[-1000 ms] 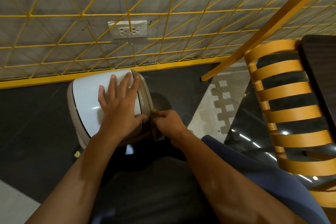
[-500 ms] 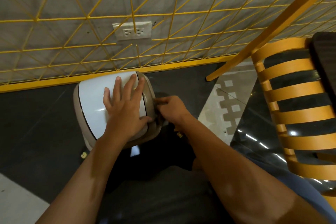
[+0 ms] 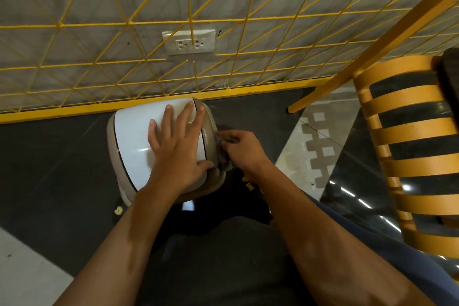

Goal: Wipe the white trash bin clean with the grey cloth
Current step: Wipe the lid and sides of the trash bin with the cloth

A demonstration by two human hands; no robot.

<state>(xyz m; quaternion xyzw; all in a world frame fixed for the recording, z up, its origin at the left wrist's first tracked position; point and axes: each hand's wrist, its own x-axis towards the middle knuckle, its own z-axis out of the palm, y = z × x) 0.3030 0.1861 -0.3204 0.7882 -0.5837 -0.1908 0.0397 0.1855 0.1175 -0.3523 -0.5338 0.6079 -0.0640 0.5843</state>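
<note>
The white trash bin (image 3: 134,141) stands on the dark floor against the yellow base rail, with a glossy white lid and a beige rim. My left hand (image 3: 177,149) lies flat on the lid, fingers spread, thumb near the right rim. My right hand (image 3: 244,150) is at the bin's right side, fingers closed on the grey cloth (image 3: 223,154), which is pressed against the beige rim. Most of the cloth is hidden under my fingers.
A yellow wire grid (image 3: 223,20) covers the grey wall with a white double socket (image 3: 190,42). A yellow slatted chair (image 3: 407,146) stands close on the right, its slanted leg (image 3: 347,62) reaching the floor. A small yellow scrap (image 3: 118,210) lies left of the bin.
My right hand with the cloth has slid up along the bin's right rim, away from me. My left hand stays pressed on the lid.
</note>
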